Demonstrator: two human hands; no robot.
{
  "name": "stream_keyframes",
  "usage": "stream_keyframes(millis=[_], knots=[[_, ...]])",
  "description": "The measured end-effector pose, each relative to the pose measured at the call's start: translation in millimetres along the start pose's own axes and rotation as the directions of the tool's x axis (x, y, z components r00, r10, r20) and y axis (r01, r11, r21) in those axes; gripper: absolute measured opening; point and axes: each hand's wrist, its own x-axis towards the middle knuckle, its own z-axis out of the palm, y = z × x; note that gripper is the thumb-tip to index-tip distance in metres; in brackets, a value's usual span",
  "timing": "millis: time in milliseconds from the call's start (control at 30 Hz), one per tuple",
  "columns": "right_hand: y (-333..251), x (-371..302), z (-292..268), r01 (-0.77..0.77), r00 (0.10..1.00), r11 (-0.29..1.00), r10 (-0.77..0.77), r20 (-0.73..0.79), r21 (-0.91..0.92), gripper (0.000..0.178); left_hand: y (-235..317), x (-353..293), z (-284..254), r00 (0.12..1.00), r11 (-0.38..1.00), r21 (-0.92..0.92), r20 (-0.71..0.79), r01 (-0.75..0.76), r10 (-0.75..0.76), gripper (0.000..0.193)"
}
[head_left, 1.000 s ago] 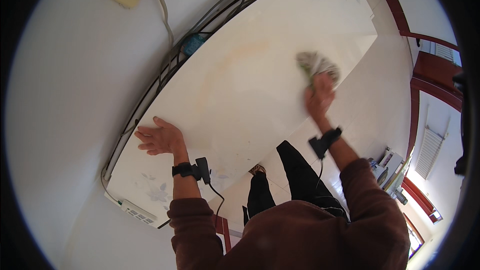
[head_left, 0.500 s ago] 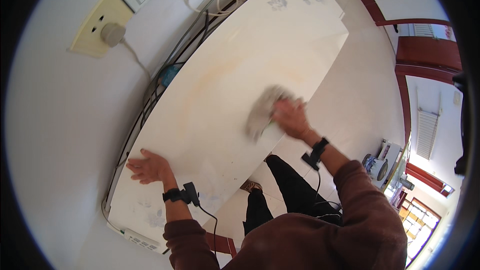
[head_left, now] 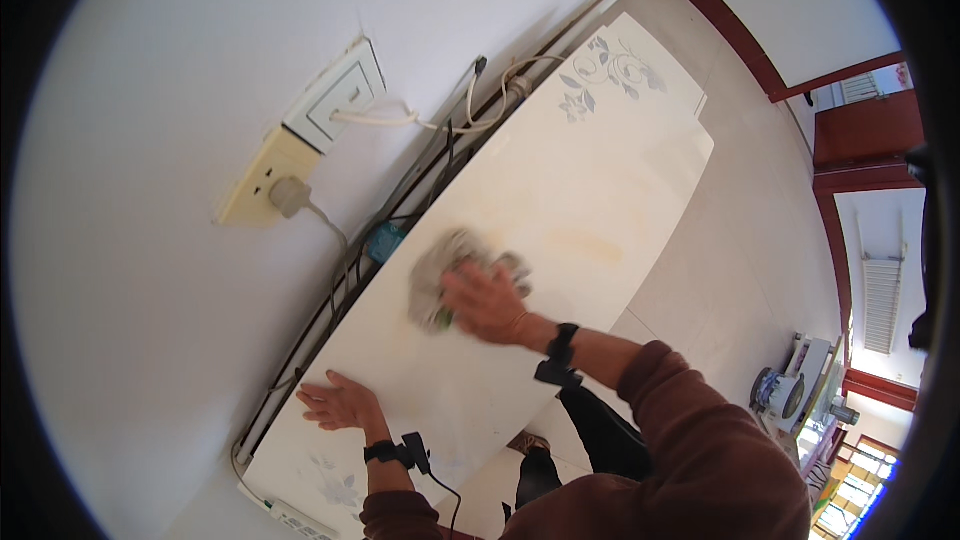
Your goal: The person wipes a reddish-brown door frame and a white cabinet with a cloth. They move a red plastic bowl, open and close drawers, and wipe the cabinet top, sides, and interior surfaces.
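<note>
A crumpled greyish cloth [head_left: 437, 270] lies bunched against the white cabinet top [head_left: 590, 180], close to its wall-side edge. My right hand [head_left: 487, 302] presses down on the cloth, fingers spread over it; cloth shows on both sides of the fingers, slightly blurred. My left hand [head_left: 343, 402] rests near the cabinet's wall-side edge, toward the near left end, fingers apart and holding nothing. Both wrists wear black straps with a small device. Faint yellowish smears mark the white surface, and grey floral patterns decorate its two ends.
A wall socket [head_left: 262, 180] with a plug [head_left: 290, 197] sits beside a white wall plate [head_left: 340, 95] with a pale cable. Black cables [head_left: 435, 162] and a blue item [head_left: 384, 241] fill the gap behind the cabinet. A power strip [head_left: 300, 520] lies at the near left end.
My right hand has swept the cloth left across the top, from the room-side edge toward the wall side. My left hand stays by the edge; the view has shifted.
</note>
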Motion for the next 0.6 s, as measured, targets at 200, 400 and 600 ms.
stream_keyframes(millis=[200,400,600], knots=[[99.2,44.0,-0.4,0.104,0.994,0.995,-0.104,0.024,-0.003,0.022,1.0,-0.1,0.2,1.000,1.000,0.020,-0.005,0.015,-0.015,0.059],[250.9,44.0,-64.9,-0.641,0.739,0.714,0.673,0.023,-0.282,0.041,3.6,2.4,-0.7,1.000,0.995,0.100,-0.008,0.020,-0.020,0.055],[248.2,-43.5,-81.9,-0.663,0.742,0.692,0.659,-0.126,-0.286,0.045,-1.7,1.8,11.2,0.984,0.983,0.182,-0.176,-0.005,0.038,0.053]])
